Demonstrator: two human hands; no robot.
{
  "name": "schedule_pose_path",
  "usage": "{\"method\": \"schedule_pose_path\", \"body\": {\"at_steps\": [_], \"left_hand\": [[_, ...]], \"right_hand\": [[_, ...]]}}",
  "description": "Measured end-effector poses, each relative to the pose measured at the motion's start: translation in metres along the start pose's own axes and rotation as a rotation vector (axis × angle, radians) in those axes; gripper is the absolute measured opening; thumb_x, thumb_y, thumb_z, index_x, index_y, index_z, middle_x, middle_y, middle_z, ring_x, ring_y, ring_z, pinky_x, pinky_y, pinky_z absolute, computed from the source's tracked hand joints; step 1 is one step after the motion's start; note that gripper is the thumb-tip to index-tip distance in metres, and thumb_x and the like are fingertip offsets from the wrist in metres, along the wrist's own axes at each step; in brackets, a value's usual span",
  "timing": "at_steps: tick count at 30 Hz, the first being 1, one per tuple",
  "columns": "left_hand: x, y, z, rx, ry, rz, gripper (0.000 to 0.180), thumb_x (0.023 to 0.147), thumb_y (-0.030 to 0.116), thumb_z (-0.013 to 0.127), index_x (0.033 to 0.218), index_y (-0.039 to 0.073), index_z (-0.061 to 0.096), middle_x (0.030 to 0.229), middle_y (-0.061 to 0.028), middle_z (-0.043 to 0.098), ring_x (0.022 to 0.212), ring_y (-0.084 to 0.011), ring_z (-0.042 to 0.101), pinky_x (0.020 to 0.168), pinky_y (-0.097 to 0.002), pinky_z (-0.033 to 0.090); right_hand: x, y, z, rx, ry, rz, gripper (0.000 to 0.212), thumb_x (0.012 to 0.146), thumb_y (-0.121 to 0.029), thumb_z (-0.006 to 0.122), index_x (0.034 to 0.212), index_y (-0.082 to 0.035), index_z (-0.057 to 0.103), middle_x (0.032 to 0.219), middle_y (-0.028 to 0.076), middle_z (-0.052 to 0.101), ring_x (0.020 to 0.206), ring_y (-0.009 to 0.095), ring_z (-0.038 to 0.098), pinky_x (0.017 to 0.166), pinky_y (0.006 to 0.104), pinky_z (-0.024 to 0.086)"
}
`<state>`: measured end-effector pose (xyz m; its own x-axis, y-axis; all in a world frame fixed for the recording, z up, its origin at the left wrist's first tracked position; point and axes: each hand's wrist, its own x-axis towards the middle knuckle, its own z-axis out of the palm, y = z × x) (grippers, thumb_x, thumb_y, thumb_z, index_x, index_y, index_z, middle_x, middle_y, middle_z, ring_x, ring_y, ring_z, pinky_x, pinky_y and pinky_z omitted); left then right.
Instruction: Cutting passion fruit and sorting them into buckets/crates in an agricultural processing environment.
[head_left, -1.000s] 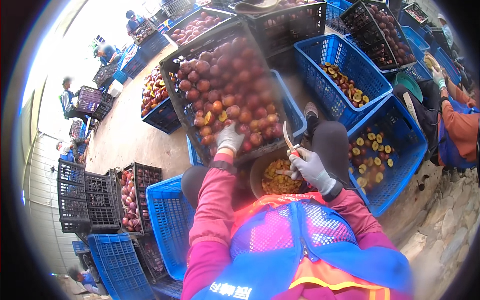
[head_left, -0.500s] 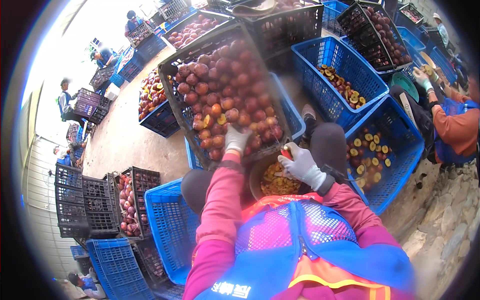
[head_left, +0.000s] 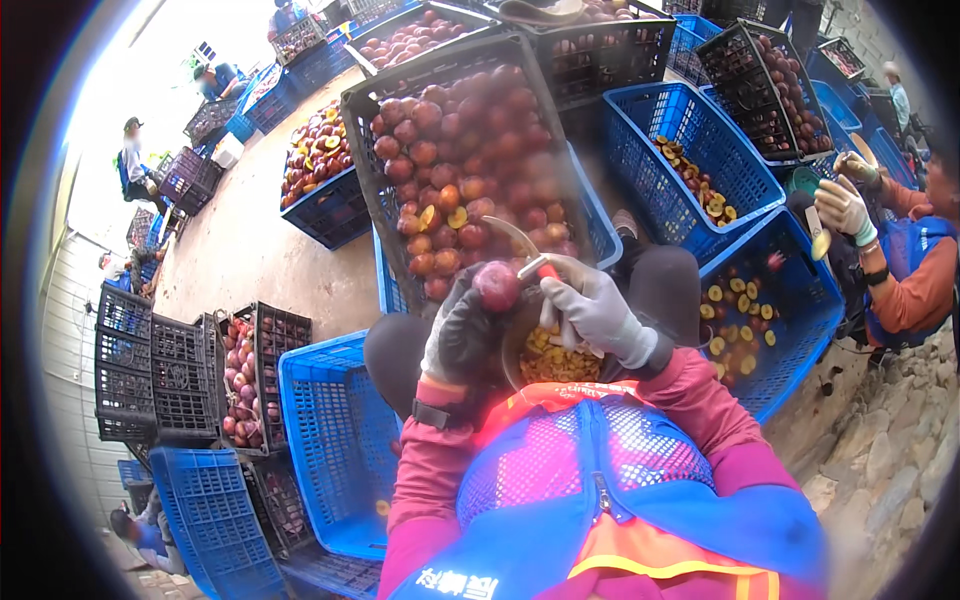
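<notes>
My left hand (head_left: pixel 458 335), in a glove with a dark palm, is closed around a whole reddish-purple plum (head_left: pixel 497 287). Close beside it, my gloved right hand (head_left: pixel 605 310) grips a curved knife (head_left: pixel 547 270) by its red handle. The thin blade rises up and left from the plum; whether its edge touches the skin I cannot tell. Just beyond both hands a black crate (head_left: pixel 366 180) full of plums leans toward me, a few cut ones among them. Below my right hand, between my knees, sits a bowl partly hidden, with yellow fruit pieces (head_left: pixel 556 362) in it.
Blue crates with halved plums stand at my right, one nearer (head_left: pixel 830 330) and one farther (head_left: pixel 600 120). An upright blue crate (head_left: pixel 300 430) is by my left knee. Black crates (head_left: pixel 150 370) are stacked further left. A co-worker (head_left: pixel 915 260) sits close on the right.
My left hand has come back from the crate and now holds a plum near my lap. My right hand has turned, bringing the knife blade up beside the plum.
</notes>
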<state>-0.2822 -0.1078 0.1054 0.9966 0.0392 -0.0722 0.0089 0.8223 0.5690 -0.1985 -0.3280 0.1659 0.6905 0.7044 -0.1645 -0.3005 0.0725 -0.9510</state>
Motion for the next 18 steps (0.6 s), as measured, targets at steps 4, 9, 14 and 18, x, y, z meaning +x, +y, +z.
{"method": "schedule_pose_path", "body": {"at_steps": [4,9,14,18], "left_hand": [[-0.008,-0.001,-0.006,0.013,0.067,-0.009,0.055,0.103,0.024,0.075,0.151,0.006,0.054,0.135,-0.0085,0.065,0.124,-0.0261,0.066,0.111,-0.045,0.054],[-0.015,-0.002,-0.025,-0.047,-0.053,-0.01,0.056,0.105,0.024,0.073,0.153,0.005,0.052,0.143,-0.0108,0.062,0.13,-0.029,0.063,0.113,-0.0473,0.054],[-0.013,-0.006,-0.054,-0.005,-0.044,0.021,0.057,0.107,0.022,0.07,0.158,0.005,0.05,0.153,-0.0132,0.059,0.136,-0.0309,0.062,0.116,-0.0491,0.054],[-0.014,0.0,-0.054,0.188,0.016,0.039,0.059,0.105,0.03,0.076,0.153,0.004,0.055,0.141,-0.0082,0.065,0.124,-0.0229,0.066,0.107,-0.0401,0.058]], "right_hand": [[0.01,0.017,0.026,-0.168,0.084,-0.163,0.027,0.116,-0.021,0.055,0.134,-0.007,0.069,0.081,-0.002,0.064,0.065,0.004,0.057,0.061,0.0252,0.049],[0.023,0.039,0.033,-0.317,0.094,-0.158,0.037,0.116,-0.025,0.054,0.145,-0.004,0.064,0.09,0.011,0.074,0.079,0.02,0.071,0.075,0.0352,0.057],[0.048,0.086,0.032,-0.655,0.208,-0.514,0.043,0.115,-0.03,0.054,0.148,-0.003,0.06,0.104,0.028,0.076,0.093,0.04,0.078,0.081,0.0446,0.058],[0.045,0.082,0.042,-0.785,0.222,-0.343,0.037,0.116,-0.033,0.051,0.133,-0.003,0.066,0.101,0.03,0.074,0.095,0.048,0.073,0.081,0.0508,0.057]]}}
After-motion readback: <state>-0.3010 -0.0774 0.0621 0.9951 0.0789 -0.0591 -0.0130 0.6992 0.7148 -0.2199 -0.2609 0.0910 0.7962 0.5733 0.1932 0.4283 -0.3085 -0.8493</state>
